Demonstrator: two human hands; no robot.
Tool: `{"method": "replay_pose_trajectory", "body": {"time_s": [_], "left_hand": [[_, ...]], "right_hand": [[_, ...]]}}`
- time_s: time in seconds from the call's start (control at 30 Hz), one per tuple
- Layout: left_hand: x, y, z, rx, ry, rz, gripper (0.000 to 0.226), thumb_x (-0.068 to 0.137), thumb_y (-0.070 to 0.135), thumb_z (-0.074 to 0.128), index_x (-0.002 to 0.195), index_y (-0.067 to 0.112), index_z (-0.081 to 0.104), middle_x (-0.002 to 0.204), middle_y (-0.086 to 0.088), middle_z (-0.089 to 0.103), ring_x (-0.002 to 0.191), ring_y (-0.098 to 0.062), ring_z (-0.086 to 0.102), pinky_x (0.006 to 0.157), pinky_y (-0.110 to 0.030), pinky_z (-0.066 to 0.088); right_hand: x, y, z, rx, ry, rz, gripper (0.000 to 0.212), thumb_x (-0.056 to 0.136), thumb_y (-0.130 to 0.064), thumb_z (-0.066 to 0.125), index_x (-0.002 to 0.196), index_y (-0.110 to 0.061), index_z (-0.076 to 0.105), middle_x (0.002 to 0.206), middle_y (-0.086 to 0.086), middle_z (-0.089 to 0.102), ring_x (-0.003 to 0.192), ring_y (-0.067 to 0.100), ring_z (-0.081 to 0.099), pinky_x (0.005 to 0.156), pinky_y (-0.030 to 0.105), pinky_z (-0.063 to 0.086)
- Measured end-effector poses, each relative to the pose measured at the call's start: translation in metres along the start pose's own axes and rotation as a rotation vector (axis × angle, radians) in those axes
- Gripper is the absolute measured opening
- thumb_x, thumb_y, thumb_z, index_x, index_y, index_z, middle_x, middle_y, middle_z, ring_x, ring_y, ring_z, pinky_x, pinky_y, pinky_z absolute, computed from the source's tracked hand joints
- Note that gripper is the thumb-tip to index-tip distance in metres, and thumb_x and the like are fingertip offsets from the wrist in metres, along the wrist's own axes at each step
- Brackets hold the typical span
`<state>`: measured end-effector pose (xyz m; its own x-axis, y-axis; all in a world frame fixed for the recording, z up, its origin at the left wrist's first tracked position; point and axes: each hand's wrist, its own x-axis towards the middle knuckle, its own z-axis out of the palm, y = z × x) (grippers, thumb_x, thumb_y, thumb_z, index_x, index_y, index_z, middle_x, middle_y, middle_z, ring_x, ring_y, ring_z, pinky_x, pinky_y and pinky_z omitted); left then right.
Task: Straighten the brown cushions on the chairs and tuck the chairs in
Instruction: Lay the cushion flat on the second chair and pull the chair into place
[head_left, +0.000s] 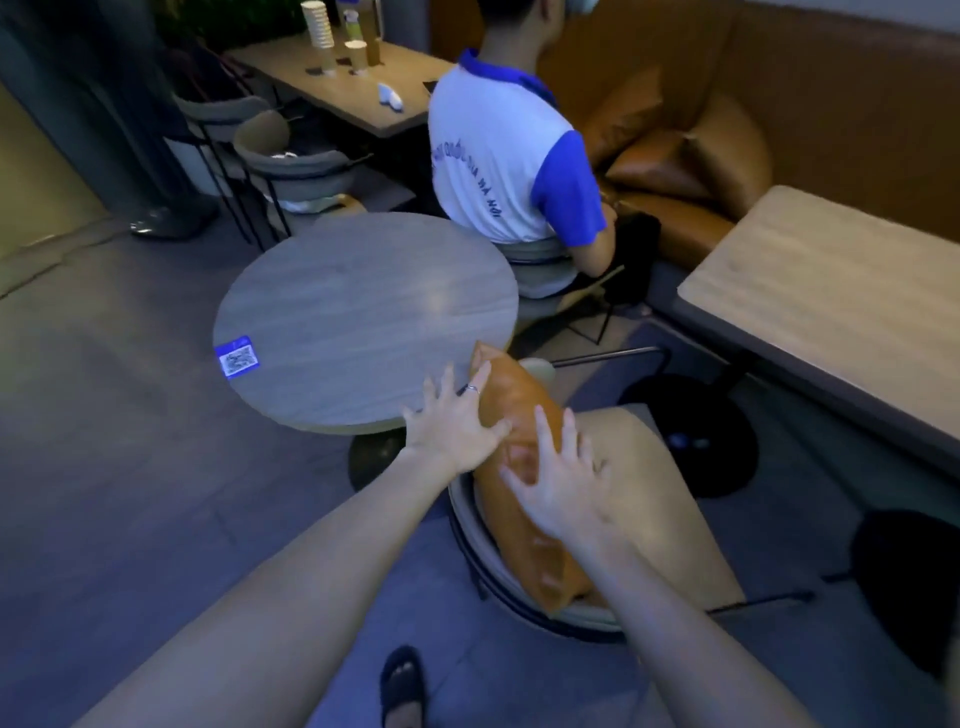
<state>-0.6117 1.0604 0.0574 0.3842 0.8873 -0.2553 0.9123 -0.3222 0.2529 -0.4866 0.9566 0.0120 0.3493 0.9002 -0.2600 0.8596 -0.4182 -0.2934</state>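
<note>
Cushion (524, 462) upright beside table edge (395, 423)

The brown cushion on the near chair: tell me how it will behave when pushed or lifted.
The brown cushion looks soft: it dents under the right hand. Its smooth, shiny cover may be slippery. Standing on edge against the chair back, it could probably flop over if the left hand lets go.
</note>
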Motion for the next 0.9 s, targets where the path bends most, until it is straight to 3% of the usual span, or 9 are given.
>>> {"method": "replay_pose_trajectory", "body": {"time_s": [0.2, 0.33, 0.57, 0.63, 0.73, 0.8, 0.9], "left_hand": [[0.081, -0.001, 0.040, 0.126, -0.141, 0.288, 0.071, 0.097, 0.063, 0.045, 0.158, 0.051, 0.011, 0.171, -0.004, -0.012, 0.154, -0.038, -0.013, 0.115, -0.072, 0.010], [0.109, -0.001, 0.062, 0.166, -0.219, 0.367, 0.067, 0.098, 0.065, 0.039, 0.158, 0.051, 0.013, 0.170, -0.004, -0.017, 0.153, -0.039, -0.018, 0.115, -0.072, 0.003], [0.111, -0.016, 0.090, 0.048, -0.147, 0.428, 0.062, 0.099, 0.063, 0.039, 0.156, 0.042, 0.028, 0.170, -0.003, -0.012, 0.153, -0.037, -0.017, 0.111, -0.067, 0.026], [0.114, -0.022, 0.088, 0.050, -0.098, 0.473, 0.056, 0.101, 0.060, 0.040, 0.153, 0.039, 0.037, 0.169, -0.007, 0.001, 0.153, -0.039, -0.006, 0.110, -0.065, 0.032], [0.114, -0.027, 0.077, 0.032, -0.023, 0.514, 0.046, 0.102, 0.052, 0.044, 0.143, 0.031, 0.051, 0.161, -0.010, 0.023, 0.148, -0.039, 0.017, 0.104, -0.061, 0.039], [0.110, -0.029, 0.071, 0.017, -0.006, 0.524, 0.044, 0.101, 0.047, 0.050, 0.140, 0.026, 0.053, 0.154, -0.012, 0.032, 0.138, -0.038, 0.031, 0.100, -0.059, 0.043], [0.101, -0.034, 0.068, -0.025, -0.006, 0.509, 0.049, 0.098, 0.044, 0.057, 0.140, 0.020, 0.047, 0.144, -0.017, 0.036, 0.129, -0.041, 0.039, 0.097, -0.061, 0.045]], "right_hand": [[0.015, -0.010, 0.046, 0.021, -0.105, 0.227, 0.104, 0.092, -0.077, 0.046, 0.166, -0.035, -0.013, 0.177, 0.009, -0.010, 0.160, 0.042, 0.004, 0.120, 0.068, 0.022], [0.017, -0.020, 0.056, -0.048, -0.107, 0.280, 0.102, 0.093, -0.075, 0.045, 0.167, -0.033, -0.013, 0.177, 0.010, -0.010, 0.161, 0.042, 0.002, 0.120, 0.067, 0.021], [0.011, -0.029, 0.066, -0.096, -0.060, 0.324, 0.094, 0.097, -0.068, 0.044, 0.167, -0.033, -0.008, 0.177, 0.013, 0.001, 0.160, 0.042, 0.007, 0.121, 0.065, 0.019], [0.005, -0.033, 0.073, -0.115, -0.004, 0.347, 0.089, 0.099, -0.065, 0.045, 0.168, -0.030, 0.001, 0.176, 0.016, 0.009, 0.159, 0.043, 0.012, 0.122, 0.063, 0.020], [-0.007, -0.045, 0.083, -0.093, 0.139, 0.405, 0.080, 0.094, -0.052, 0.061, 0.163, -0.021, 0.034, 0.165, 0.023, 0.037, 0.151, 0.047, 0.034, 0.115, 0.066, 0.032], [-0.016, -0.053, 0.093, -0.081, 0.236, 0.438, 0.072, 0.085, -0.041, 0.074, 0.149, -0.014, 0.054, 0.152, 0.025, 0.053, 0.140, 0.049, 0.048, 0.108, 0.068, 0.042], [-0.032, -0.069, 0.106, -0.066, 0.366, 0.449, 0.063, 0.076, -0.026, 0.080, 0.134, -0.008, 0.064, 0.139, 0.027, 0.061, 0.132, 0.050, 0.055, 0.104, 0.067, 0.046]]}}
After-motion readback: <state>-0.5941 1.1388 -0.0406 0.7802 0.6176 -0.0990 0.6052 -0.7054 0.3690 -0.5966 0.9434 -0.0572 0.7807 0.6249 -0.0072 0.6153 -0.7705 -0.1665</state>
